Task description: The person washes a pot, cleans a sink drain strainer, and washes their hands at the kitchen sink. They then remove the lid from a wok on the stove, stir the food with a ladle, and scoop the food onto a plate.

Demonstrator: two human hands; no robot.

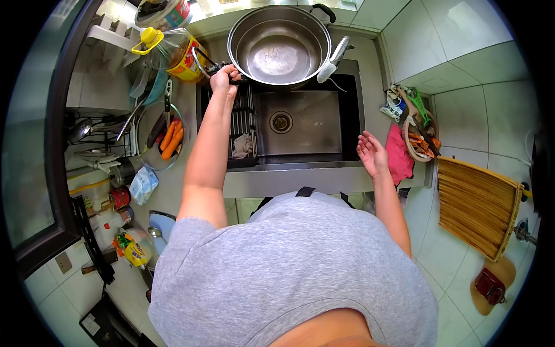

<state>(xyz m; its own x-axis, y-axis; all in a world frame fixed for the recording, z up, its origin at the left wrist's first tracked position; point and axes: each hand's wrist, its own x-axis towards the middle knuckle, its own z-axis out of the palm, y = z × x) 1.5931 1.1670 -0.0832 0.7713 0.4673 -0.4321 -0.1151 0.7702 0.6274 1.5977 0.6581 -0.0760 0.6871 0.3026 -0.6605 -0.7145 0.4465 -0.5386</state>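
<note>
While carrots [171,139] lie nearby, a pot [277,29] overhangs the sink [309,124].

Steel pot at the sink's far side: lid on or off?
Off: the steel pot is uncovered, its inner walls and bottom showing.

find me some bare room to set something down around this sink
Most room: the sink floor around the drain, right of the black rack, this side of the steel pot. Also bare: counter between the blue packet and left forearm; a narrow strip between sink and pink cloth. Crowded: around the oil bottle and the basket.
</note>
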